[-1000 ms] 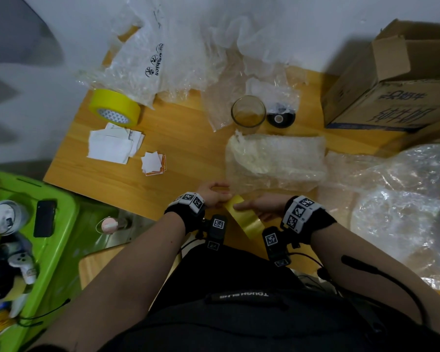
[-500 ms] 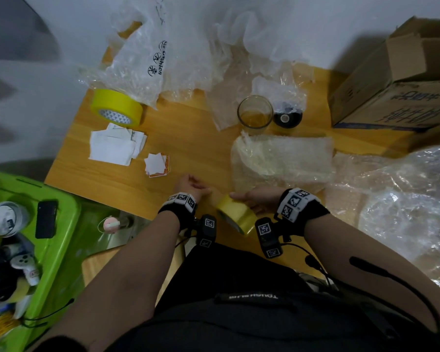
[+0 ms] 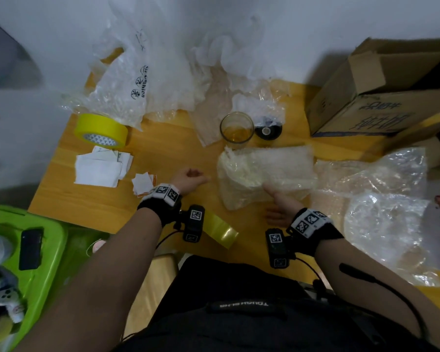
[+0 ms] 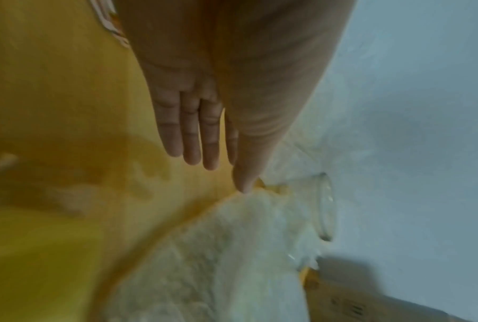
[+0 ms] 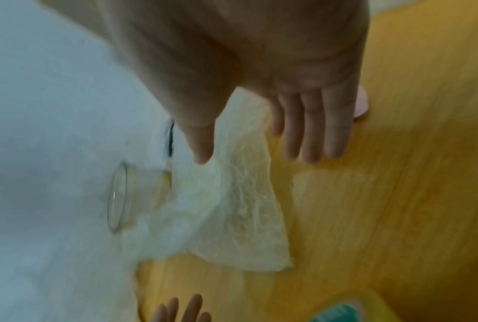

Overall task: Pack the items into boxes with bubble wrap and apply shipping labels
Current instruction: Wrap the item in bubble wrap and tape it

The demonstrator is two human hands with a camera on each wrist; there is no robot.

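Note:
A folded sheet of bubble wrap (image 3: 264, 171) lies on the wooden table (image 3: 163, 153), in front of a drinking glass (image 3: 236, 127) and a small black round item (image 3: 268, 129). My right hand (image 3: 272, 196) is open, its thumb on the sheet's near edge and its fingers straight beside it (image 5: 259, 156). My left hand (image 3: 196, 177) hovers open just left of the sheet, fingers straight (image 4: 204, 161). A clear yellowish tape roll (image 3: 221, 231) lies at the table's front edge below my left wrist. An open cardboard box (image 3: 381, 97) stands at the back right.
A yellow tape roll (image 3: 101, 128) and stacks of white labels (image 3: 99, 168) sit at the left. Loose plastic bags (image 3: 150, 80) fill the back, and more wrap (image 3: 381, 204) covers the right. A green crate (image 3: 49, 235) with a phone stands below the table's left side.
Both hands held the clear tape roll near the front edge; it now lies there released. Both hands have moved forward to the bubble wrap sheet.

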